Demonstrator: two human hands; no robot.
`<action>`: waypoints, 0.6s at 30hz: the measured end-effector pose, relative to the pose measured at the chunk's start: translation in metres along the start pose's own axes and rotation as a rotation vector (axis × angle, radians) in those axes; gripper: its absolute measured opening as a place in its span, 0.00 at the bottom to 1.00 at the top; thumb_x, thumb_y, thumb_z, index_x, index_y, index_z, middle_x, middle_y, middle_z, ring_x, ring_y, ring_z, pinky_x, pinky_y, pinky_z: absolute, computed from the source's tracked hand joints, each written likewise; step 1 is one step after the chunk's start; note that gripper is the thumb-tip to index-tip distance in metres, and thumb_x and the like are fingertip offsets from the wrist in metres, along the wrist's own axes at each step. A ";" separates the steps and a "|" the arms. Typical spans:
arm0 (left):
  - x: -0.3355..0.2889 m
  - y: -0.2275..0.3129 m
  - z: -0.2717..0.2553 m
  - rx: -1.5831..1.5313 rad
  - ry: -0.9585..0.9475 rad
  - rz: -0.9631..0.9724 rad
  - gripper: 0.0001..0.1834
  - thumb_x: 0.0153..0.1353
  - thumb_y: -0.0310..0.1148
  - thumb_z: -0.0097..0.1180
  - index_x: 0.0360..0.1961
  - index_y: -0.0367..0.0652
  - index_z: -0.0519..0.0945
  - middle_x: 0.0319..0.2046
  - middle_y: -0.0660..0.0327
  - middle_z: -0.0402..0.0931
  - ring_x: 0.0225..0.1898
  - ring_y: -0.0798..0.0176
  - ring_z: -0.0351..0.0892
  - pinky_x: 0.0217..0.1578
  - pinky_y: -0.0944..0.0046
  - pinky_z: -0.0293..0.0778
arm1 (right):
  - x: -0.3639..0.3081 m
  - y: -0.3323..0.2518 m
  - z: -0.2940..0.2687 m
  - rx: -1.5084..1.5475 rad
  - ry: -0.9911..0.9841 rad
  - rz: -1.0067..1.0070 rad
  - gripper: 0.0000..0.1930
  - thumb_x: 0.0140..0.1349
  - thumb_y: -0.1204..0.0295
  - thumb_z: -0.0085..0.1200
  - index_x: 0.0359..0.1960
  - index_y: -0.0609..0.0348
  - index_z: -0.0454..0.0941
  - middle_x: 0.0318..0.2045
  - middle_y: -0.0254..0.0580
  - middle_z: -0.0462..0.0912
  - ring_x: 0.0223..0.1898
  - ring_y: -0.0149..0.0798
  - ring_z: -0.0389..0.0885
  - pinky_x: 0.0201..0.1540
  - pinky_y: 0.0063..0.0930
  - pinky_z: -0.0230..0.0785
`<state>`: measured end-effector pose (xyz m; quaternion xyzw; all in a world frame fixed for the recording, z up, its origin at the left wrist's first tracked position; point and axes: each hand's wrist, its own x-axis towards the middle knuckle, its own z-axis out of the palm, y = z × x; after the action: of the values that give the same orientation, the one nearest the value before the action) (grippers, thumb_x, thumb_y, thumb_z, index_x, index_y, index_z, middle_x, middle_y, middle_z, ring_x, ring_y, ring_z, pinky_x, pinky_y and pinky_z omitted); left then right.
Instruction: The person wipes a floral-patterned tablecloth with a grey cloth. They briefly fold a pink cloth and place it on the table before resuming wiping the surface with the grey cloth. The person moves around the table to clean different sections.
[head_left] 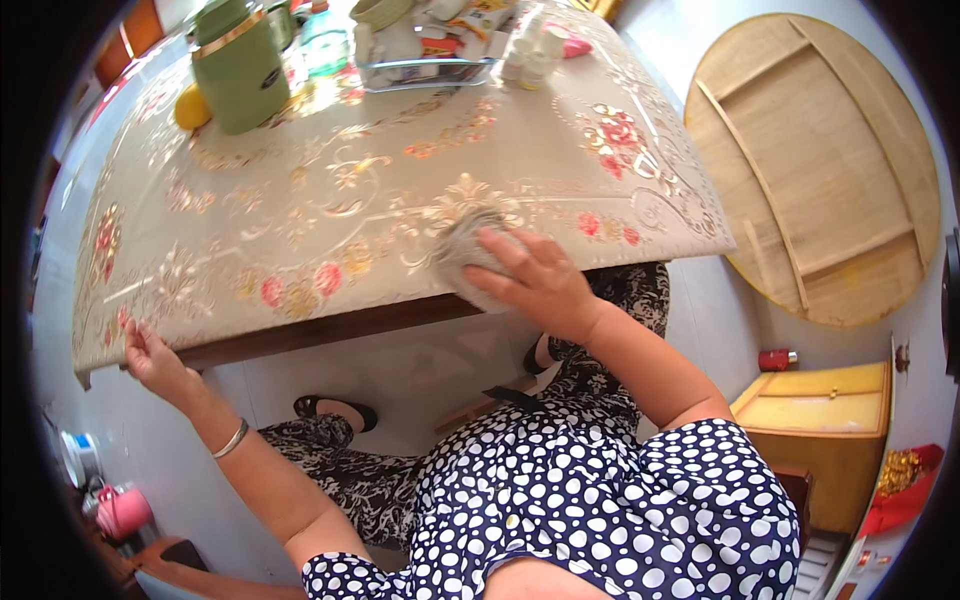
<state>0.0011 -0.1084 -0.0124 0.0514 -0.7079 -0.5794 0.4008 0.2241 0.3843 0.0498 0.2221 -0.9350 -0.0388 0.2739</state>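
Note:
A beige tablecloth point(330, 215) with a shiny floral pattern covers the table in front of me. My right hand point(540, 285) presses a crumpled grey cloth point(462, 250) onto it near the front edge, right of the middle. The rag is slightly blurred and bunched under my spread fingers. At the near left corner, my left hand point(158, 365) is closed, its fingers curled on the tablecloth's edge. A bracelet point(231, 439) circles that wrist.
Toward the table's back stand a green jug point(240, 75), a yellow round object point(192, 107), a clear basket point(425, 75) full of packets and small white bottles point(532, 58). A round wooden tabletop point(815, 170) leans at right, above a yellow cabinet point(815, 400). A pink pot point(123, 512) sits at lower left.

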 end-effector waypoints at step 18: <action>-0.002 -0.002 0.026 0.110 0.050 0.047 0.15 0.64 0.27 0.53 0.51 0.31 0.76 0.48 0.54 0.76 0.49 0.63 0.76 0.53 0.67 0.72 | -0.235 0.194 -0.088 -0.372 -0.167 0.528 0.32 0.50 0.79 0.59 0.59 0.45 0.65 0.62 0.42 0.62 0.58 0.49 0.67 0.58 0.42 0.64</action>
<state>-0.0148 -0.0878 -0.0151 0.0710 -0.7296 -0.5284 0.4283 0.3706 0.6656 0.0459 -0.0857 -0.9563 -0.1547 0.2327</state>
